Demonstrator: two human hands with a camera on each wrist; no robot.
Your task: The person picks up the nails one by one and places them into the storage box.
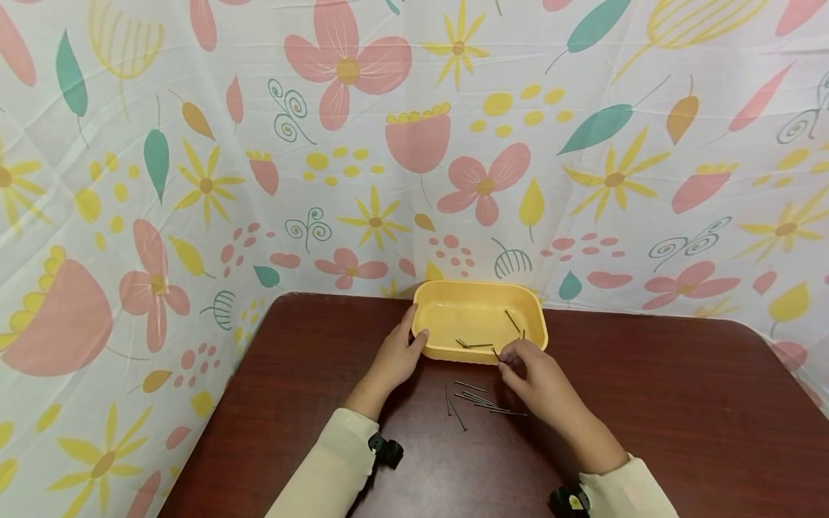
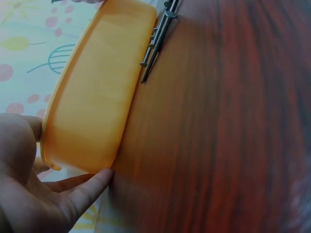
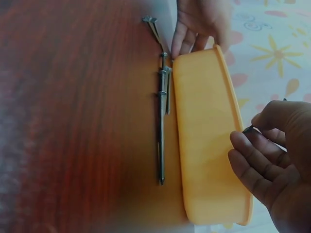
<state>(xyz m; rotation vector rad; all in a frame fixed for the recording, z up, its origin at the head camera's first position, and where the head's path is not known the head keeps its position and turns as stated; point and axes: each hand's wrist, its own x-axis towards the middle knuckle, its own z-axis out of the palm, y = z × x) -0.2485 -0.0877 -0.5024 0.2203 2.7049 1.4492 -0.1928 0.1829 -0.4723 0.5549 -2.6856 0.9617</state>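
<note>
A yellow plastic tray [image 1: 453,356] stands at the back of the table, with several nails [image 1: 479,345] lying inside it. My left hand [image 1: 396,352] holds its left end, thumb at the front corner and fingers along the outside; the left wrist view shows this hand [image 2: 53,184] at the tray corner. Over the right front rim, my right hand [image 1: 534,374] pinches a nail [image 3: 248,129] between thumb and fingers. Most of that nail is hidden by the hand. On the table in front of the tray lies a loose group of nails [image 1: 476,397].
The dark red-brown wooden table [image 1: 648,403] has rounded far corners. A white cloth [image 1: 259,216] with printed flowers and leaves hangs behind it and along the left side. Black straps with small cameras [image 1: 386,451] sit on both wrists over pale sleeves.
</note>
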